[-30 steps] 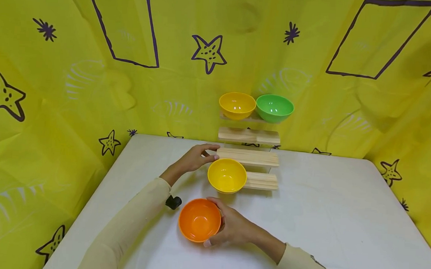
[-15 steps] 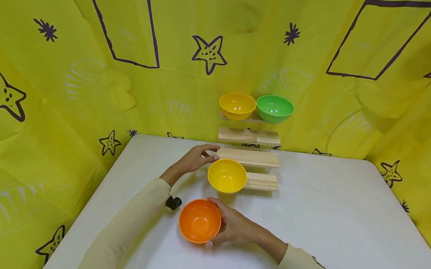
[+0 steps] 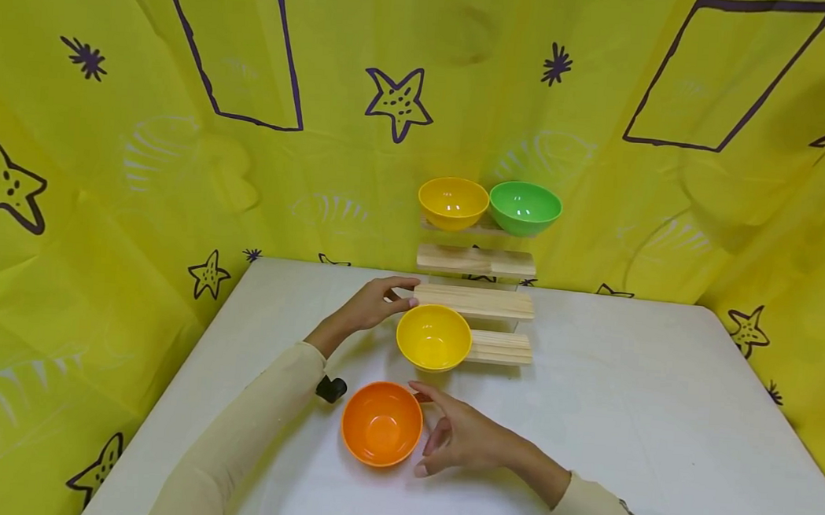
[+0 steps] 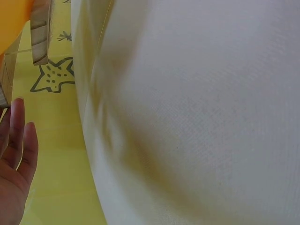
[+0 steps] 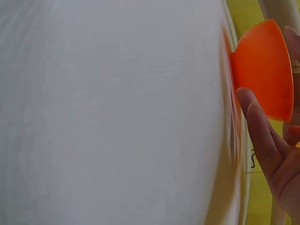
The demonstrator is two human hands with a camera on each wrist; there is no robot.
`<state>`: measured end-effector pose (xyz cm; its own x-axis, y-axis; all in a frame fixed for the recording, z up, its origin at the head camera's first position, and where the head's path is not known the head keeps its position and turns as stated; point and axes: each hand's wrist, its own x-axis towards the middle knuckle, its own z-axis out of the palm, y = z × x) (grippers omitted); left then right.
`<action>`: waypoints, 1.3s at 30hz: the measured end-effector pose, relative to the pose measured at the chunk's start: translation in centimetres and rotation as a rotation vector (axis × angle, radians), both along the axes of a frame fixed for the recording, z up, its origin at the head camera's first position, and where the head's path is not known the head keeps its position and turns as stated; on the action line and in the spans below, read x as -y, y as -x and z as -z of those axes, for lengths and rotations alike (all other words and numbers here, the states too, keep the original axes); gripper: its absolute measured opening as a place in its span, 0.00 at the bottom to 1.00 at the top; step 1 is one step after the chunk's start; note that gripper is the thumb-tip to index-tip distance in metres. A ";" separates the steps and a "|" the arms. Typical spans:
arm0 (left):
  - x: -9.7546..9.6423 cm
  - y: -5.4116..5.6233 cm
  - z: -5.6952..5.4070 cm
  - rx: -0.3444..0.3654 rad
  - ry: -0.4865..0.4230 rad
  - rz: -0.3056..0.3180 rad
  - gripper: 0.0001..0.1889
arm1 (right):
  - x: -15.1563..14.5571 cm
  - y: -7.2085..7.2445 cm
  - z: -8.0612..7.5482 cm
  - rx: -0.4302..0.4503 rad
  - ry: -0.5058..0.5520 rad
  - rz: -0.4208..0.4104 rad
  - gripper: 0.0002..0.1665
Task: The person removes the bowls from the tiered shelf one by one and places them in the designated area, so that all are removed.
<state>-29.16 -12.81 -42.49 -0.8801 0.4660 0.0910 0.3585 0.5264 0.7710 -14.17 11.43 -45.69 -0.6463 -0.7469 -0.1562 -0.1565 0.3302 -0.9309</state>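
Observation:
An orange bowl (image 3: 382, 425) sits upright on the white table. Just right of it is my right hand (image 3: 468, 436), thumb and fingers spread apart and holding nothing. The right wrist view shows the bowl's side (image 5: 265, 70) close by the fingertips. My left hand (image 3: 370, 304) reaches to the left end of a wooden step (image 3: 481, 302), its fingertips at the wood; in the left wrist view its visible fingers (image 4: 18, 136) are fairly straight. A yellow bowl (image 3: 434, 338) rests on the left part of the lowest step (image 3: 502, 348), just below that hand.
On the top step stand a deeper yellow bowl (image 3: 454, 202) and a green bowl (image 3: 525, 208), side by side. Another wooden step (image 3: 476, 260) lies below them. A yellow printed curtain (image 3: 347, 167) hangs behind the white table (image 3: 631, 397).
My right hand has let go of the orange bowl and moved slightly right, its thumb now away from the rim. The bowl stays in place; my left hand keeps its position.

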 end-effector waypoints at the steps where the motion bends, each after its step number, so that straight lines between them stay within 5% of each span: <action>1: 0.0 0.0 0.0 0.002 0.000 -0.002 0.26 | -0.2 0.0 0.0 0.001 0.006 0.000 0.65; 21: 0.1 0.0 -0.1 0.003 -0.008 0.000 0.26 | -4.7 -0.1 -2.1 -0.112 0.090 -0.058 0.44; 30: 0.1 0.1 0.0 0.008 -0.011 0.001 0.26 | -6.0 0.7 -3.7 -0.309 0.173 0.150 0.36; 39: 0.1 0.1 0.2 0.021 -0.023 0.003 0.26 | -6.1 2.0 -3.9 -0.384 0.219 0.354 0.35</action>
